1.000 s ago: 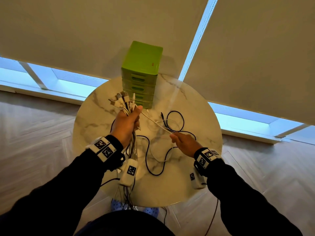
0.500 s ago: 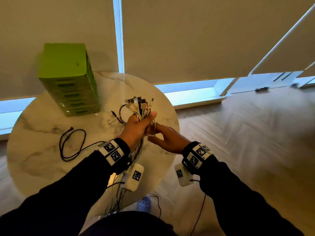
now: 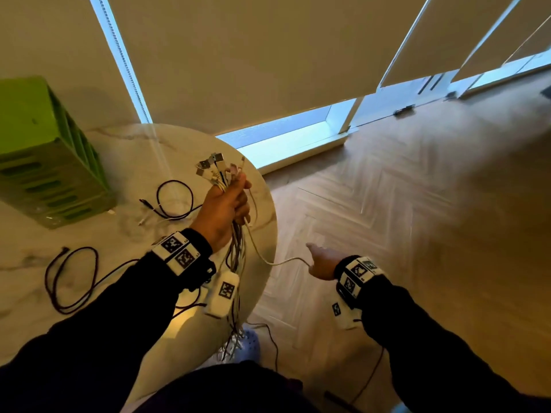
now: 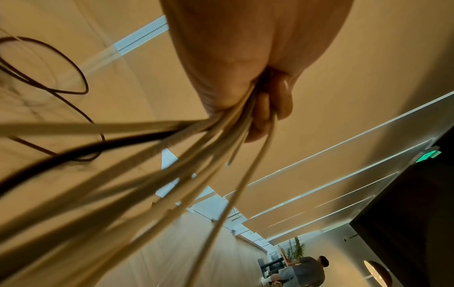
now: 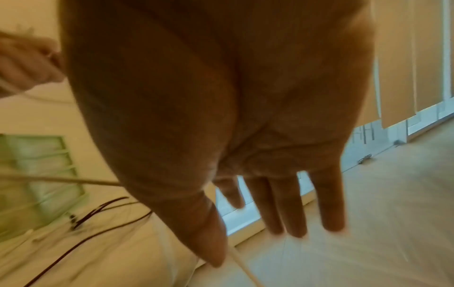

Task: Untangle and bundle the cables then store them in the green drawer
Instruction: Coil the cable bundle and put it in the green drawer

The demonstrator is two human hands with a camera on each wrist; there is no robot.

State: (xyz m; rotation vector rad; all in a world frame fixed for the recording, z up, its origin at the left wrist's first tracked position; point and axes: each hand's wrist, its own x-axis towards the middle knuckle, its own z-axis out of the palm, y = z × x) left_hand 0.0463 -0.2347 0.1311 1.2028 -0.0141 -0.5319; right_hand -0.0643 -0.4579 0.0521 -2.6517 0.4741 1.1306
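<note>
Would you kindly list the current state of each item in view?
Cable bundle: gripped in left hand, ends hanging.
White cable: stretched from the bundle to right hand, fingers straight.
Black cables: loose on table.
Green drawer unit: drawers closed.

A round marble table [image 3: 143, 150] carries the green drawer unit [image 3: 44, 162] and two loose black cables [image 3: 176, 201].

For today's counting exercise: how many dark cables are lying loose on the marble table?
2. One dark cable is looped near the green drawer unit; the other dark cable lies by the left sleeve. More may be hidden under the arm.
</note>
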